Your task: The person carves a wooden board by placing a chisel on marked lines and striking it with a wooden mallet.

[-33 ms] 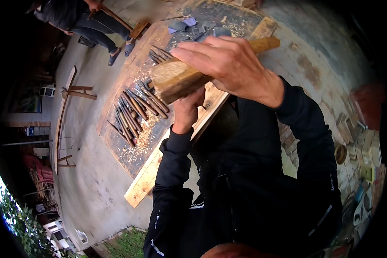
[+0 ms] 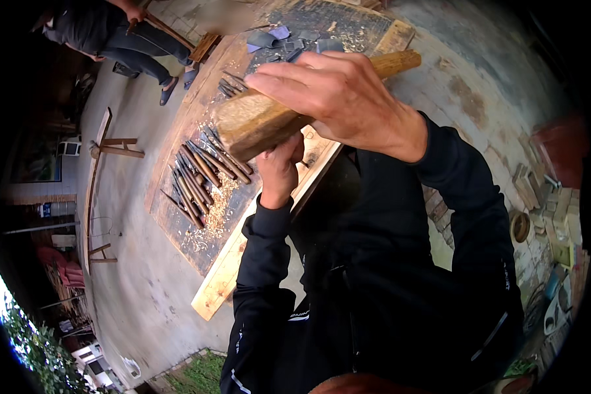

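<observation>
My right hand (image 2: 341, 98) is closed over a wooden mallet (image 2: 256, 125), gripping it close behind its blocky head. The mallet's handle sticks out past the hand toward the upper right. Below the mallet head my left hand (image 2: 279, 167) is closed, with its fingers mostly hidden; what it holds cannot be made out. Both hands are above a light wooden board (image 2: 223, 279) along the near edge of the workbench (image 2: 171, 223). Just left of the mallet head lie several wooden-handled carving chisels (image 2: 194, 180) among wood shavings (image 2: 217, 210).
More tools (image 2: 233, 84) and grey and purple cloth scraps (image 2: 269, 38) lie farther back on the bench. Beyond it, at upper left, stands another person (image 2: 138, 39) holding a wooden piece. A long wooden trestle (image 2: 95, 157) is on the floor to the left. Stacked bricks (image 2: 558, 217) are at right.
The mallet and my right hand have shifted slightly left and down over my left hand. The whole view has also moved a little. Both hands keep their grip.
</observation>
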{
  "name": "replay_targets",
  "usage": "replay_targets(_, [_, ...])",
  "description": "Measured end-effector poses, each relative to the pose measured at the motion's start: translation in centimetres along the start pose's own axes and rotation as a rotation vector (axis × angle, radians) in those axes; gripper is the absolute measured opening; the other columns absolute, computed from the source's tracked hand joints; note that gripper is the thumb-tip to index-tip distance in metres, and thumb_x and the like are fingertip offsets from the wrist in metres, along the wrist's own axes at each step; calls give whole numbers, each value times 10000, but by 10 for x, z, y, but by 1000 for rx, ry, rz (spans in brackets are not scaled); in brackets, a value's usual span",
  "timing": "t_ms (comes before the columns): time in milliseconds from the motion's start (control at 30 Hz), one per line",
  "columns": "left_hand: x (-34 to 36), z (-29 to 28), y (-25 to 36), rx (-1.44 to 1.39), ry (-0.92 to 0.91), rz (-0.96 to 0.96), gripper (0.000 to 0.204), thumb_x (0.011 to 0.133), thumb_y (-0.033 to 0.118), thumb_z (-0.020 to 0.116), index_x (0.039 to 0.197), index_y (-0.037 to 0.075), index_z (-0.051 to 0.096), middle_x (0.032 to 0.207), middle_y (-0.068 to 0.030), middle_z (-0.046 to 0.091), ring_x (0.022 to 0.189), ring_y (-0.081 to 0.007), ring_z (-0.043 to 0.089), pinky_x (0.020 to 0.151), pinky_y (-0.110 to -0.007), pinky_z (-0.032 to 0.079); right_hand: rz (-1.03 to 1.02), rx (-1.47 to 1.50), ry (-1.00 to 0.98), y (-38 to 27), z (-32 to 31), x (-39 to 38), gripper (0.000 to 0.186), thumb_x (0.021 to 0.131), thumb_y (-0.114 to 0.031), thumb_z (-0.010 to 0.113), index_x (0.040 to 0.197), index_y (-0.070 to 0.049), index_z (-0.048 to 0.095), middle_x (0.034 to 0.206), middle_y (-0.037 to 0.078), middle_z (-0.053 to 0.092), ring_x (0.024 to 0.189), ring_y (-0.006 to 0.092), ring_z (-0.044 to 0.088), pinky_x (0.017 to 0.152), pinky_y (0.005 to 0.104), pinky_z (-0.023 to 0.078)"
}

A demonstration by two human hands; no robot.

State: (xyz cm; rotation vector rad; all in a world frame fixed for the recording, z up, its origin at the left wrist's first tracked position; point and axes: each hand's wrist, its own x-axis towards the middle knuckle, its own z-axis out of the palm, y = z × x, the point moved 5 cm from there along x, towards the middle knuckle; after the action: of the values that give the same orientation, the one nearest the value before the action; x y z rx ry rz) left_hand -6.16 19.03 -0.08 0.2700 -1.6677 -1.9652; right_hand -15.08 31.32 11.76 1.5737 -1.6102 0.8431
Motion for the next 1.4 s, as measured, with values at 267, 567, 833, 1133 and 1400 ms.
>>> replay_targets(267, [10,-1,0,22,129,70,495,1047,262,616,612,75,468,518,20,417,458,-67,361,453,-266,233,381,517,336,26,-26,12,508,742,-61,806,1233,-56,675,1032,101,746,852,279,740,761,358,599])
replay_targets(567, [-2,-1,-9,-144,-47,-80,116,958,104,672,1032,91,583,721,70,493,558,-48,406,520,-235,290,-26,-61,-9,-7,-3,2,396,804,-146,750,1186,-64,690,1108,73,752,836,241,724,736,348,619])
replay_targets(833, [-4,9,-4,-123,134,99,124,998,104,650,925,41,572,675,23,491,508,-74,386,483,-262,265,30,-3,20,-6,-1,2,460,767,-116,774,1219,-88,696,1094,80,761,865,252,753,745,351,622])
replay_targets(1133, [-9,7,-4,77,139,176,487,1061,272,598,636,75,467,556,27,410,499,-71,343,486,-268,232,342,518,280,9,-25,9,568,705,-66,854,1249,-127,704,1153,75,760,939,270,753,797,342,609])
replay_targets(1400, [-10,-3,-20,100,198,233,164,1033,161,612,902,63,599,638,34,482,489,-52,390,455,-238,265,-15,-38,-1,-13,-8,4,446,803,-129,747,1247,-140,708,1201,25,739,878,203,712,746,322,592])
